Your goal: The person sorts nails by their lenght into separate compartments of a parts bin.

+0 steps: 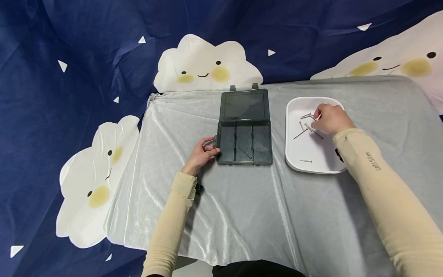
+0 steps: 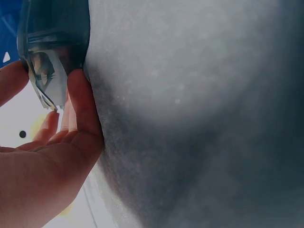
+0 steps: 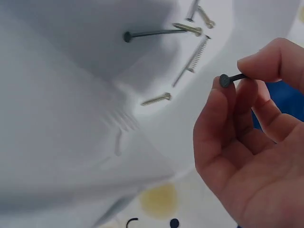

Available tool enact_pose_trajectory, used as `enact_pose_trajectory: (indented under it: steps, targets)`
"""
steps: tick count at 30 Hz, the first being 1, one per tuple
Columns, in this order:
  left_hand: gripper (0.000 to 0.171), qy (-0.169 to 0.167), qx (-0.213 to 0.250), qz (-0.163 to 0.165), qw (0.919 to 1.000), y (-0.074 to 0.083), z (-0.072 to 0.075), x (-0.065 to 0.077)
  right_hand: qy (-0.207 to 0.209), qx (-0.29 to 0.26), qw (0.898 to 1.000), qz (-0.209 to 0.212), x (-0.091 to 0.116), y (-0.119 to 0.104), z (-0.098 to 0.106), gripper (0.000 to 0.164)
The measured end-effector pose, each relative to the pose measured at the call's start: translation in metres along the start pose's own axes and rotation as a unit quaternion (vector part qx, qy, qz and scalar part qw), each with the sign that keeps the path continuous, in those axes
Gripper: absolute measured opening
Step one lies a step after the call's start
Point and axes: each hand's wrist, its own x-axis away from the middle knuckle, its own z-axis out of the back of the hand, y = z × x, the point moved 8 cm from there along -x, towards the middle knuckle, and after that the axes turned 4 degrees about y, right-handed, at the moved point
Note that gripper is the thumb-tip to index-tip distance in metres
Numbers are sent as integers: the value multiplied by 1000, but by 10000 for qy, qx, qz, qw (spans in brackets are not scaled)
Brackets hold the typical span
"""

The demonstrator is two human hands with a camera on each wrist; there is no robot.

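A dark, see-through compartment box (image 1: 226, 139) lies on the cloth with its lid (image 1: 245, 104) folded back. It has three long compartments, and a single nail (image 1: 245, 153) lies in the middle one. My left hand (image 1: 200, 154) grips the box's left side by the handle, its thumb near the front corner. Over the white tray (image 1: 297, 152), my right hand (image 1: 333, 118) pinches a dark nail (image 3: 225, 80) between thumb and fingers, its flat head showing in the right wrist view. Below that hand, several loose nails and screws (image 3: 156, 33) lie in the tray.
One screw (image 1: 306, 161) lies apart near the tray's front. Grey cloth (image 1: 242, 207) covers the table, wrinkled in places. Behind and to the left hangs a dark blue curtain (image 1: 104, 23) with white clouds.
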Motion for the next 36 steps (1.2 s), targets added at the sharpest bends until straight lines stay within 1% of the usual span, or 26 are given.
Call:
enact_pose_trajectory:
  steps: [6,13,18,27,36]
  targets:
    - [59,-46,-57,31,10000,0,0,0,264,-127,9993,219,6,-14,13,21]
    - [59,-14,-57,47,10000,0,1,0,663,-139,9954,672,14,-39,26,19]
    - [59,2,-39,42,10000,-1,1,-1,842,-257,9927,819,20,-54,32,19]
    - [58,44,-80,48,9999,-1,2,-1,1069,-444,9868,1134,28,-79,35,14]
    - [58,23,-112,75,9999,0,1,0,1225,-731,9811,1307,33,-100,32,12]
